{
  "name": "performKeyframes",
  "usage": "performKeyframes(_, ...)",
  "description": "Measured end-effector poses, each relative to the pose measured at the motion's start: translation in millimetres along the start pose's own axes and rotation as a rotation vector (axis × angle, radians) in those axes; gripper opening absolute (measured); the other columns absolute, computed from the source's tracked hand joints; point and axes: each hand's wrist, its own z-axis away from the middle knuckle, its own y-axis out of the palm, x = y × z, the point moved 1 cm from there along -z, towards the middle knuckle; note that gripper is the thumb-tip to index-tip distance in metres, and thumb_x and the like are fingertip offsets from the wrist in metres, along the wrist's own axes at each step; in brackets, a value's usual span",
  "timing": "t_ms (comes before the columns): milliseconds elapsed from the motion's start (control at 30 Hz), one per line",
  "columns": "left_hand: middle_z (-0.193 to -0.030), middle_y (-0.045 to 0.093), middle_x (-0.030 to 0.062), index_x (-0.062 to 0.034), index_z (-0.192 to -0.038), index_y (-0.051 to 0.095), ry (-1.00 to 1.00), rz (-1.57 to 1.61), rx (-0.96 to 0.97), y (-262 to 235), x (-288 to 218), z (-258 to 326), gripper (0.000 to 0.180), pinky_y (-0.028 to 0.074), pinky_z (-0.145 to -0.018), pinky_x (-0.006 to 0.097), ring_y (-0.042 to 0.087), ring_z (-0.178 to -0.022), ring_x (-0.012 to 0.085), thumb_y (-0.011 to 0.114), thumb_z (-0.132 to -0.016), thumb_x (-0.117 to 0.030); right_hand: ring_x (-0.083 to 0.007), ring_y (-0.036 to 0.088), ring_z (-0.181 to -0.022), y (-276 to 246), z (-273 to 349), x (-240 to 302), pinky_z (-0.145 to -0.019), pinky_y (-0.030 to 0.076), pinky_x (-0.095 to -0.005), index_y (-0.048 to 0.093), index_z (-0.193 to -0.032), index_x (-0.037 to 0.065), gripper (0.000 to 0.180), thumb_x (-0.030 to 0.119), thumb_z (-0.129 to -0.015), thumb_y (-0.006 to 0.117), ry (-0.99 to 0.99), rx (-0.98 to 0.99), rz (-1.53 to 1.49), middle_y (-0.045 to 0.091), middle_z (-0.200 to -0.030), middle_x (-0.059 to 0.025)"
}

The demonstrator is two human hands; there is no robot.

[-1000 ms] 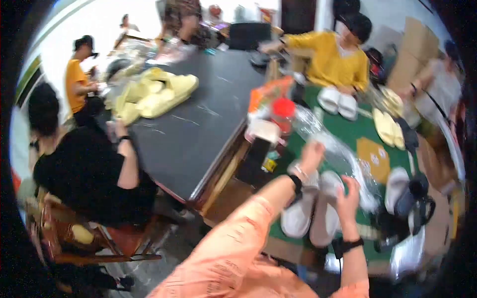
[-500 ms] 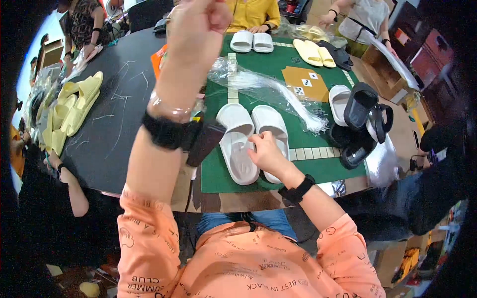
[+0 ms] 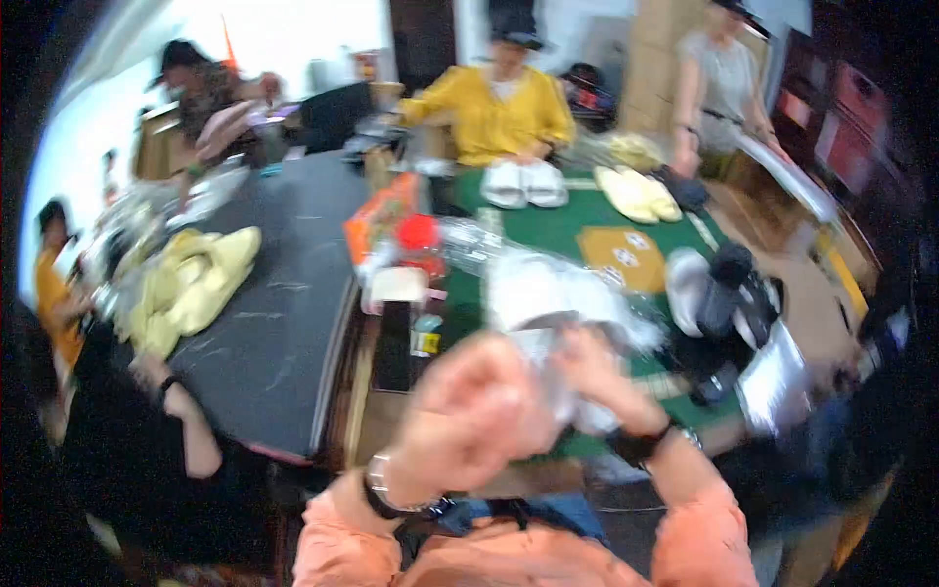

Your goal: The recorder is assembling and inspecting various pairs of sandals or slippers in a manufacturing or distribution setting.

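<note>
A pair of white slides [image 3: 523, 289] is tilted up over the green mat [image 3: 471, 203], just beyond my hands. My right hand [image 3: 592, 367] is closed at the inner edges of the pair, its fingertips smeared by motion. My left hand [image 3: 479, 406] is nearer and left of it, in front of the slides' lower part, with its fingers curled in. Whatever it may hold is hidden by blur. Behind the slides lies a clear bag [image 3: 469, 240]; the bundle of thin white plastic strands seen earlier is mostly covered.
White slides [image 3: 523, 184] and cream slides [image 3: 636, 194] lie at the mat's far side, black and white slides [image 3: 729, 289] at right. Yellow slides [image 3: 191, 284] lie on the dark table [image 3: 284, 323]. A phone [image 3: 394, 347] is left of my hands. Several people work around.
My left hand has come down from high up to beside my right hand. The white slides have been raised and tilted off the mat. The view has swung upward.
</note>
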Motion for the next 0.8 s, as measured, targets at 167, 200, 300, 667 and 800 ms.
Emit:
performKeyframes(167, -0.057, 0.029, -0.0056, -0.0068, -0.091, 0.046, -0.078, 0.004, -0.194, -35, 14, 28, 0.007, 0.022, -0.046, 0.02, 0.028, -0.048, 0.0042, 0.044, -0.09, -0.013, -0.0328, 0.046, -0.105, -162, -40, -100, -0.091, 0.035, -0.0382, 0.042, -0.12, -0.002, 0.049, 0.012, -0.075, 0.054, 0.217, -0.194, 0.232, 0.05, -0.111, -0.0212)
performKeyframes(200, -0.058, 0.028, -0.0058, -0.0074, -0.091, 0.045, -0.083, 0.003, -0.258, -41, 14, 29, 0.007, 0.021, -0.046, 0.02, 0.027, -0.048, 0.0039, 0.044, -0.09, -0.014, -0.0332, 0.039, -0.114, -195, -39, -143, -0.096, 0.03, -0.0376, 0.033, -0.127, -0.002, 0.054, 0.012, -0.078, 0.052, 0.28, -0.231, 0.124, 0.041, -0.122, -0.0229)
performKeyframes(300, -0.058, 0.026, -0.0059, -0.0083, -0.095, 0.045, 0.042, -0.097, -0.493, -65, -1, 45, 0.008, 0.021, -0.045, 0.02, 0.026, -0.048, 0.0044, 0.042, -0.09, -0.014, -0.0357, 0.036, -0.117, -240, -45, -233, -0.098, 0.028, -0.0363, 0.033, -0.125, -0.006, 0.051, 0.013, -0.08, 0.049, 0.442, -0.249, 0.386, 0.038, -0.125, -0.025)
performKeyframes(667, -0.048, 0.032, -0.0065, -0.0098, -0.09, 0.051, 0.232, -0.255, -1.061, -167, -119, 88, 0.011, 0.025, -0.034, 0.022, 0.03, -0.038, 0.0073, 0.054, -0.083, -0.018, -0.0375, 0.035, -0.116, -213, -67, -322, -0.092, 0.03, -0.0528, 0.026, -0.132, 0.017, 0.066, 0.024, -0.075, 0.058, 0.82, 0.075, 0.7, 0.031, -0.13, -0.0195)
performKeyframes(800, -0.049, 0.029, -0.0064, -0.0048, -0.104, 0.047, 0.311, -0.472, -1.282, -218, -193, 98, 0.023, 0.024, -0.034, 0.022, 0.026, -0.038, 0.0067, 0.04, -0.088, -0.02, -0.0363, 0.038, -0.114, -219, -68, -302, -0.093, 0.03, -0.0497, 0.021, -0.135, 0.013, 0.07, 0.015, -0.074, 0.057, 0.778, 0.145, 0.557, 0.038, -0.124, -0.02)
